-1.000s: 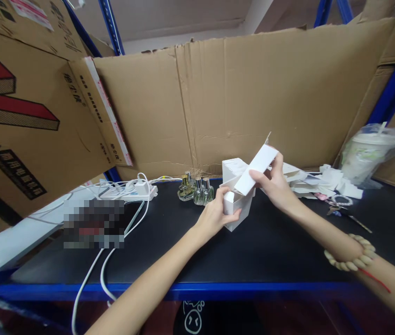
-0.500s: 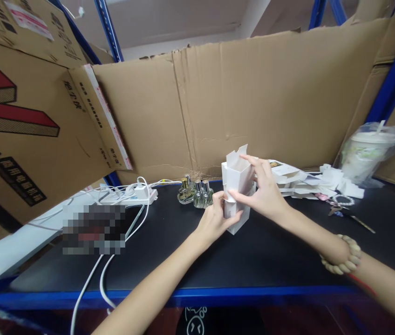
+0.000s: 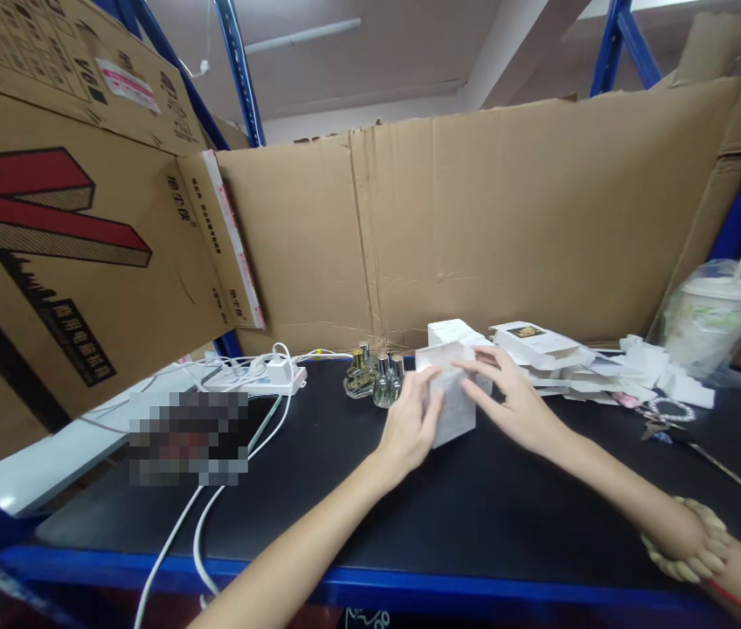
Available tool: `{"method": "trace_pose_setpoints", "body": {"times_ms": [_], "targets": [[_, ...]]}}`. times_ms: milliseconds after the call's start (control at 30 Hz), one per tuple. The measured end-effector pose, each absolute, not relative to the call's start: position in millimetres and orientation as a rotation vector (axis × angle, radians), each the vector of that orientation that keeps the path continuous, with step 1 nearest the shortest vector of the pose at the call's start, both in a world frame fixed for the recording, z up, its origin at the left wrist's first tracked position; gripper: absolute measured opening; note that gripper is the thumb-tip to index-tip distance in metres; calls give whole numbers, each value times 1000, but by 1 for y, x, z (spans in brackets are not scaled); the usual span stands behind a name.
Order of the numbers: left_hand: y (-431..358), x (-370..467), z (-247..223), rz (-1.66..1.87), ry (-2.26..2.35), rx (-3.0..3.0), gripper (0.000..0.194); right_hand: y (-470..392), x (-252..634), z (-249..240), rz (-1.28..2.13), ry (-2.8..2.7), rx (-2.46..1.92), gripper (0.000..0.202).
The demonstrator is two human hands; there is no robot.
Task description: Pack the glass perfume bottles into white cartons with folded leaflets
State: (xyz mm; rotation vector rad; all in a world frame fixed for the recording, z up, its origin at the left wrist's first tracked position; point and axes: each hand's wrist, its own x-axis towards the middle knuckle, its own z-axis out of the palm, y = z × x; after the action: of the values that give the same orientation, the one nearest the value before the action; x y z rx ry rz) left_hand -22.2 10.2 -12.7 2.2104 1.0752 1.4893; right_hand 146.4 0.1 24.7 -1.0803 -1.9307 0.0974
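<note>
Near the middle of the black table, a small white paperboard box [image 3: 454, 415] stands upright with its top flap raised. My left hand [image 3: 410, 424] is closed around its left side, fingers at the upper edge and thumb on the front. At the top right of the box, my right hand [image 3: 508, 397] has its fingertips and thumb on the flap area. The exact grip there is partly blurred. Just behind is another white box [image 3: 455, 332], partly covered by the first one. Left of my left hand stand several small glass perfume bottles [image 3: 382, 383] with gold and silver caps.
Flattened white cartons [image 3: 541, 345] and paper scraps lie to the right, with keys [image 3: 659, 430] on the table before them. A bagged drink cup [image 3: 711, 314] stands far right. Left are a power strip [image 3: 259, 377], white cables and a pixelated patch. Cardboard walls [image 3: 508, 201] enclose the back.
The white box has turned and sits lower, apart from the other box behind it. My right hand has moved down at its top, and the tall flaps no longer stick up. The view has tilted upward.
</note>
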Motion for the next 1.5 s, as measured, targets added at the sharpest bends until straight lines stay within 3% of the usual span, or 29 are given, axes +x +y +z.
{"method": "trace_pose_setpoints", "body": {"times_ms": [133,233,333,433,533,667,833,1067,1267,1500], "targets": [[25,-43,5,1986,1095,1715,40,6,141,44,97,-1758,-949,30],[34,-64,21,2127,956,1426,36,15,134,53,144,-1846,-978,25],[32,-76,33,1733,648,1150,28,26,122,50,234,-2031,-1026,32],[23,-77,40,1418,379,840,32,35,108,37,410,-2187,-1057,52],[17,-74,41,1353,261,683,42,44,95,22,520,-2263,-1056,70],[18,-74,40,1333,237,668,47,55,86,13,567,-2290,-1052,77],[20,-76,41,1370,245,650,46,58,89,15,510,-2350,-1073,73],[21,-76,43,1412,279,574,41,50,93,29,168,-2347,-1241,34],[29,-72,39,1458,433,619,36,44,88,32,164,-2394,-1297,46],[43,-72,33,1881,581,555,42,41,92,29,-81,-2430,-1360,48]]}}
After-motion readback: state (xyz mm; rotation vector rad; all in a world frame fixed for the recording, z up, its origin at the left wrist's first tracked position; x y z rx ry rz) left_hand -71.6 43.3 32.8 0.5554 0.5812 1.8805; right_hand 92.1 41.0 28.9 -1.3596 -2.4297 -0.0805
